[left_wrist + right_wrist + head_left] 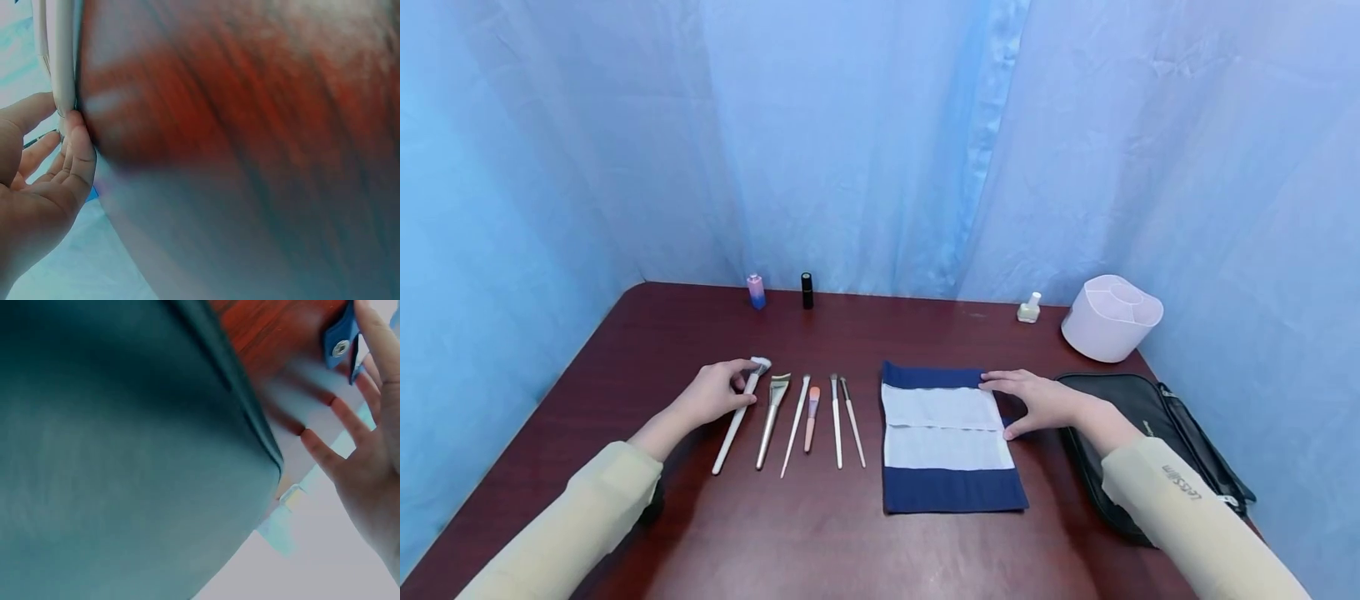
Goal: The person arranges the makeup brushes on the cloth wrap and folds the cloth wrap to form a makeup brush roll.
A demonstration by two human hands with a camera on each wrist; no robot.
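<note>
My left hand point(718, 390) is at the leftmost makeup brush point(733, 433), a white-handled one lying slanted on the table. In the left wrist view, thumb and fingers pinch that brush's pale handle point(61, 56) from both sides. Further right lies a row of several more makeup brushes, among them a wide flat one point(769, 425) and a short pink one point(812, 421). A navy and white cloth brush roll point(951, 450) is spread flat. On its right edge rest the fingers of my right hand point(1045, 402), spread and fairly straight. The right wrist view shows the roll's blue snap tab point(337, 340) by the thumb.
A black zip case point(1112, 396) lies beneath and beside the right forearm. Behind it stands a white divided organizer point(1105, 321). Along the back edge are a pink-and-blue bottle point(756, 292), a black lipstick tube point(807, 292) and a nail polish bottle point(1028, 309). Blue curtains point(850, 150) surround the table.
</note>
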